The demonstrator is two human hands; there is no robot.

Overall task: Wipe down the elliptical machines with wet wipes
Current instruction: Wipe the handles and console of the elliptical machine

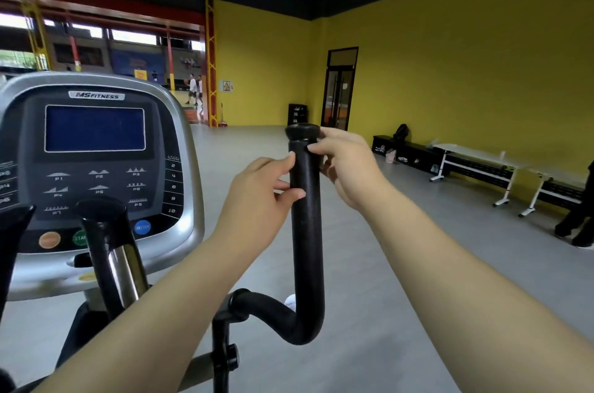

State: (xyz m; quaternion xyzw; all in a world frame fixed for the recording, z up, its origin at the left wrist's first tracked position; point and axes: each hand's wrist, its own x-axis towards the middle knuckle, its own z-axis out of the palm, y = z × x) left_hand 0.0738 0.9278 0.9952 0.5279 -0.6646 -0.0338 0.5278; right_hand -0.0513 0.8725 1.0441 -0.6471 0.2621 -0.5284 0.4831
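The elliptical's upright black foam handle point(307, 232) rises in the middle of the view and ends in a round cap point(303, 130). My right hand point(348, 166) grips the handle just under the cap, thumb across the front and fingers round the back. My left hand point(260, 196) is on the handle's left side, lower down, with the thumb tip and fingertips touching the foam. No wipe shows in either hand. The silver console point(96, 167) with its blue screen stands at the left.
A second black handle with a chrome section point(112, 257) stands in front of the console. A small white object point(290, 301) lies on the grey floor behind the handle's bend. White folding tables point(475, 161) and a person's dark legs point(578, 219) are along the yellow right wall.
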